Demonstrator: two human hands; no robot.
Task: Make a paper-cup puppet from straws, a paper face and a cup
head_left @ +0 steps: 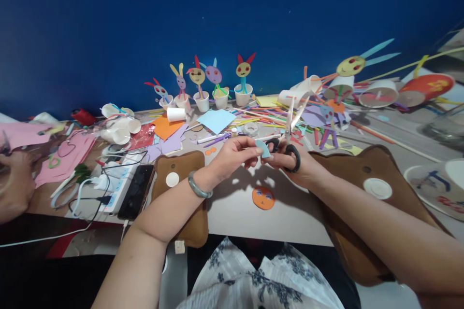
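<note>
Left hand (234,153): pinching blue paper scrap (261,147)
Right hand (304,169): grasping opened scissors (287,133)
Orange face (263,198): lying near front edge of bench (232,219)

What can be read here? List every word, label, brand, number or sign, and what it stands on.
No text can be read clearly.
Red cup: yellow marks, too blurred to read.
Power strip: small marks, too small to read.
Round container at the right edge: blue and red marks; cannot tell whether they are lettering.
</note>
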